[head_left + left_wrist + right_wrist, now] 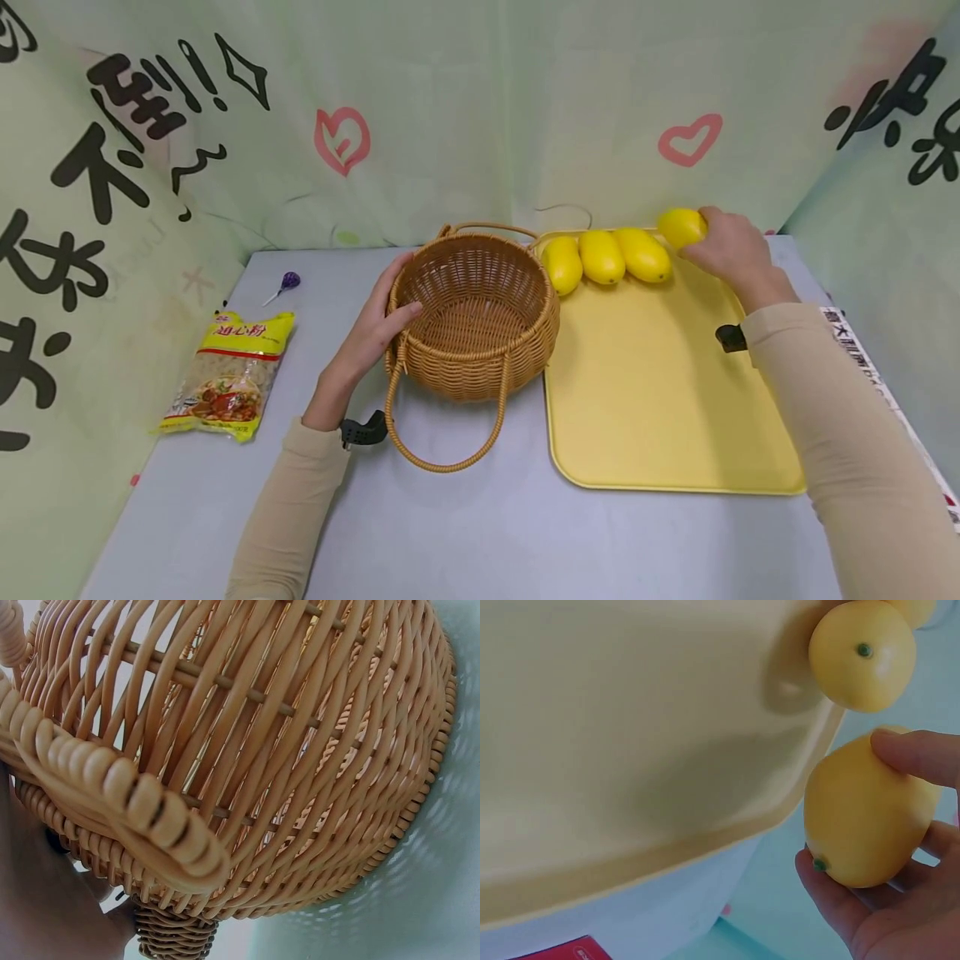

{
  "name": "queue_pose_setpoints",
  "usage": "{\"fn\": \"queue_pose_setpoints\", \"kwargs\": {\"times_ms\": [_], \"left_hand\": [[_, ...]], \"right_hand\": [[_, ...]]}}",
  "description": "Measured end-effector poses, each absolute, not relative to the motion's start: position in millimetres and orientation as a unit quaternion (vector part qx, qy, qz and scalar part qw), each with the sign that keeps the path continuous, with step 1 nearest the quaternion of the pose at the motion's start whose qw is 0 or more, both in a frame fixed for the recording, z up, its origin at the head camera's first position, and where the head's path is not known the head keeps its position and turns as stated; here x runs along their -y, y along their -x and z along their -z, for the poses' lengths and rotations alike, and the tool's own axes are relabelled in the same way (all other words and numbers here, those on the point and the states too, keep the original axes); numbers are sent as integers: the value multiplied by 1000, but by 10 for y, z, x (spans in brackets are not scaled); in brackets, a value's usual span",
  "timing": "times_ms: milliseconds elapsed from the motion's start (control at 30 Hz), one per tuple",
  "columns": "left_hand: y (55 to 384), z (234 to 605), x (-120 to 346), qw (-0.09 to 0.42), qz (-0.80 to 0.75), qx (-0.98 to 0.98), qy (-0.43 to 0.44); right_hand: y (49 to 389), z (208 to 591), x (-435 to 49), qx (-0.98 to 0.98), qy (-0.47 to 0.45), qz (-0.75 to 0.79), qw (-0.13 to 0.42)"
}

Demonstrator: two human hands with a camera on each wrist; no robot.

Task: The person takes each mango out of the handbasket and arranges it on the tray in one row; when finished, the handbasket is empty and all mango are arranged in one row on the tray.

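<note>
A round wicker basket (457, 375) stands mid-table, and its bare woven inside shows in the head view. My left hand (371, 321) grips its left rim, thumb over the inside edge and fingers along the outer wall. One loop handle hangs toward me; the other lies behind. In the right wrist view, a smooth yellow oval fruit (870, 814) with a green stem tip is held between thumb and fingers of my right hand (731, 250). It is at the far right corner of a yellow tray (667, 392). Three similar yellow fruits (602, 257) lie along the tray's back edge.
At left lie a bag of pasta (228, 375) in yellow and clear wrapping and a purple-topped lollipop (288, 282). A printed strip (862, 358) runs along the right table edge. Pale green curtains (510, 117) with writing and hearts enclose the back and sides.
</note>
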State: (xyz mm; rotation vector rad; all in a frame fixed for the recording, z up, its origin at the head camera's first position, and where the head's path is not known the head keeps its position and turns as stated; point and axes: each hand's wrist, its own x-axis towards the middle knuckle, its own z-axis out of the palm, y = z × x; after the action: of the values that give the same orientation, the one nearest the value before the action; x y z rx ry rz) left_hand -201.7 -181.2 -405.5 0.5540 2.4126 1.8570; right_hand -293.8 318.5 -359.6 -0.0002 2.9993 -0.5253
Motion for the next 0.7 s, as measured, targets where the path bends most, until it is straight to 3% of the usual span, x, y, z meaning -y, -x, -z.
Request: {"fn": "queue_pose_setpoints", "kwargs": {"times_ms": [433, 700], "left_hand": [[2024, 4063, 1797, 24, -600, -779, -181], [2018, 4044, 1805, 20, -599, -782, -175]], "right_hand": [[2859, 3894, -3288, -963, -57, 246, 93], [2842, 3904, -3273, -965, -84, 242, 53]]}}
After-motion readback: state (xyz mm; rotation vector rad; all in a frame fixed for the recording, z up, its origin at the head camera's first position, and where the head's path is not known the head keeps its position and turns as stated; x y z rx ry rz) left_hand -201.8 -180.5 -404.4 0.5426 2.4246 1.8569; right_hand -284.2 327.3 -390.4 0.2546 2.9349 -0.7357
